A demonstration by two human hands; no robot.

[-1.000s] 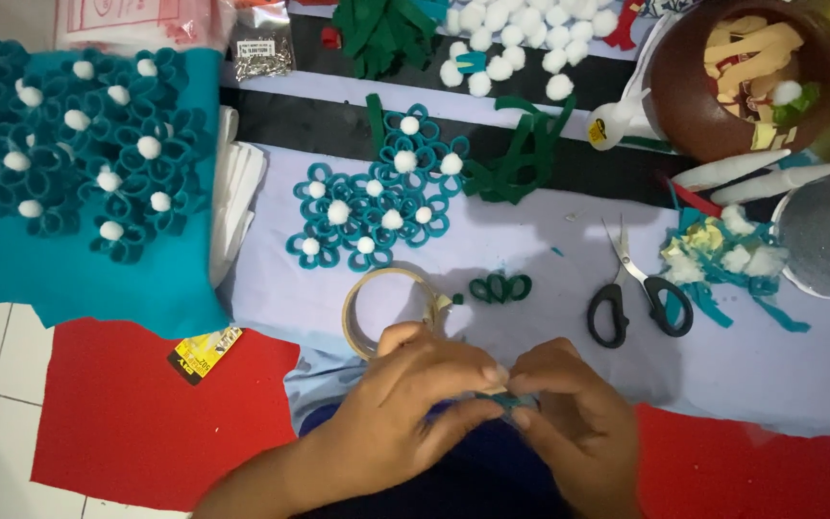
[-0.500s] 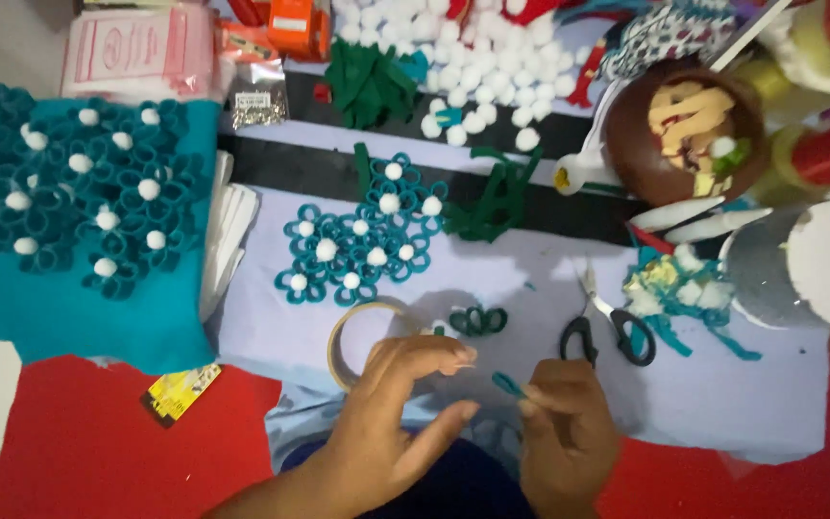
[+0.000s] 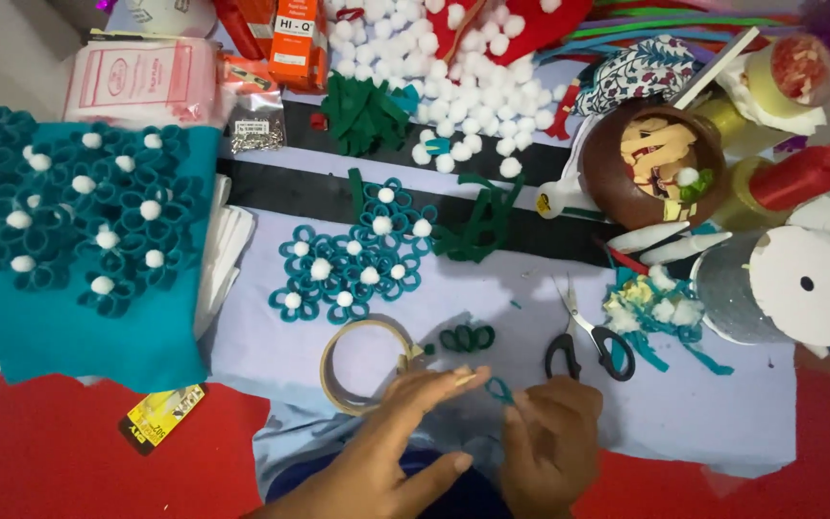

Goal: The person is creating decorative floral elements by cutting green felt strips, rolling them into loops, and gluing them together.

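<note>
Two bare hands, no gloves, rings or sleeves on show

The left hand (image 3: 405,432) and the right hand (image 3: 549,447) are both bare, with nothing worn on the fingers or at the wrists as far as they can be seen. Back from the fingertips, the left forearm is uncovered down to the frame's lower edge, with no cuff, watch or band. The fingernails are short and plain, without polish. The right wrist is cut off by the frame's edge, so anything worn further up cannot be told. Below and between the hands lies dark blue cloth, possibly the person's clothing.
</note>
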